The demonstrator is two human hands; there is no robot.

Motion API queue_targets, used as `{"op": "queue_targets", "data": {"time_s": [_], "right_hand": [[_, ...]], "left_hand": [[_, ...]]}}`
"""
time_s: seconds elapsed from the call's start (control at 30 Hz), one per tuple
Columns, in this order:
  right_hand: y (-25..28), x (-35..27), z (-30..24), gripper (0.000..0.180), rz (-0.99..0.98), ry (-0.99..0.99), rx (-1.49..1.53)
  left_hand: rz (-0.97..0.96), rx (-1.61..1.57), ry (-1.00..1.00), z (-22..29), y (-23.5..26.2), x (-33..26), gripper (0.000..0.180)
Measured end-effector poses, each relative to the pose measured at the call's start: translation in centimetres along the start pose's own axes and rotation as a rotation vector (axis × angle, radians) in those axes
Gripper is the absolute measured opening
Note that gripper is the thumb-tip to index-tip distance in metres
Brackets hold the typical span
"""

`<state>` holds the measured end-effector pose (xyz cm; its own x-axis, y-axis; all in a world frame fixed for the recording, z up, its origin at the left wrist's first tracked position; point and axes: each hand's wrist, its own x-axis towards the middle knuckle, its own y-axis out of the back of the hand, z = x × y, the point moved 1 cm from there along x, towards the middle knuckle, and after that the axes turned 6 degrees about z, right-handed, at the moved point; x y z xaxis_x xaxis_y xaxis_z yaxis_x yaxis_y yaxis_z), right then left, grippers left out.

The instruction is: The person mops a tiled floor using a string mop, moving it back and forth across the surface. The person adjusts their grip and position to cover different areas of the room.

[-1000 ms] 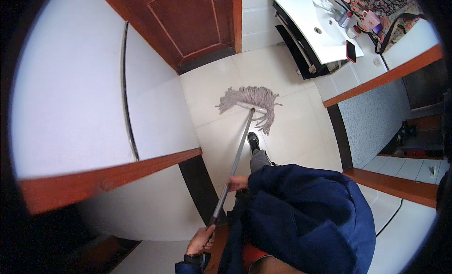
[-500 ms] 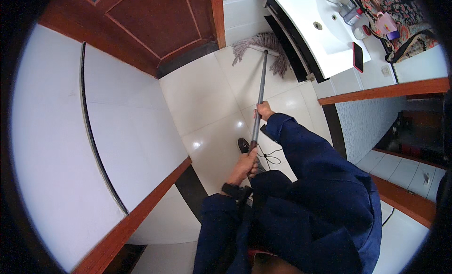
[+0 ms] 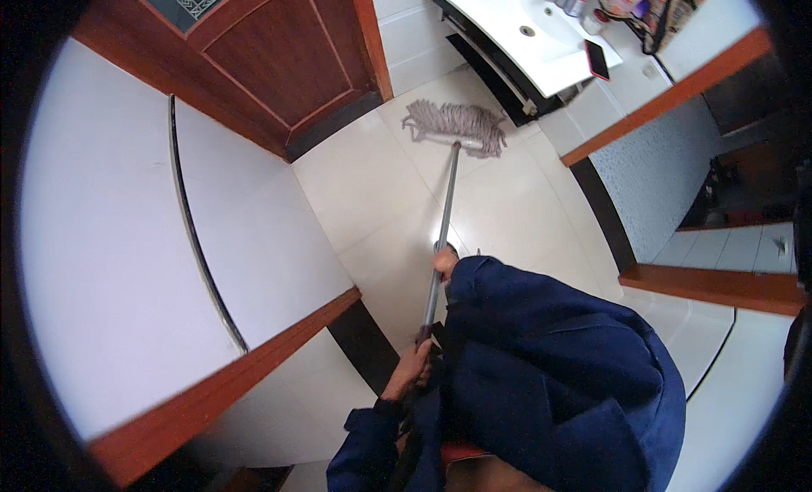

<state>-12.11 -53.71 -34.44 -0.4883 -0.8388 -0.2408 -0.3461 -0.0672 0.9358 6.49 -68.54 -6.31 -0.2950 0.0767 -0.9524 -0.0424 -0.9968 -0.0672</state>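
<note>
A mop with a long grey metal pole slants away from me across the floor. Its grey-brown string head lies spread on the pale tiles, just left of the washbasin cabinet. My right hand is wrapped round the middle of the pole. Lower down, near my body, my left hand grips the dark top end of the handle. Both sleeves are dark blue. Part of a shoe is hidden behind my right hand and the pole.
Ahead on the left stands a brown wooden door. A white washbasin is at the far right, with a phone on its edge and bottles behind. White wall panels run along the left; wooden door frames flank me.
The mop head has come back toward me, away from the cabinet's underside. Both hands have drawn the pole nearer my body and slightly left. The view has shifted too.
</note>
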Motion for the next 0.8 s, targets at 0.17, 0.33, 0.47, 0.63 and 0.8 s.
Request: {"op": "queue_targets", "data": {"time_s": [0.17, 0.33, 0.47, 0.63, 0.8], "right_hand": [[-2.8, -4.6, -15.7, 0.033, 0.124, 0.162, 0.573], [-4.7, -5.4, -27.6, 0.014, -0.547, -0.091, 1.680], [-2.6, -5.8, -30.5, 0.017, -0.933, -1.053, 2.337], [1.5, -4.7, -25.8, 0.021, -0.646, -1.051, 2.414], [3.3, -3.7, -13.9, 0.017, -0.387, -1.188, 2.526]], "left_hand": [[0.134, 0.246, -0.112, -11.6, 5.4, -10.5, 0.042], [0.078, 0.142, 0.151, -17.4, 9.9, -19.3, 0.040], [0.140, 0.122, 0.289, -16.4, 12.5, -20.8, 0.038], [0.103, 0.189, 0.294, -10.0, 13.6, -17.4, 0.037], [0.049, 0.326, 0.179, 0.7, 10.5, -10.1, 0.037]]}}
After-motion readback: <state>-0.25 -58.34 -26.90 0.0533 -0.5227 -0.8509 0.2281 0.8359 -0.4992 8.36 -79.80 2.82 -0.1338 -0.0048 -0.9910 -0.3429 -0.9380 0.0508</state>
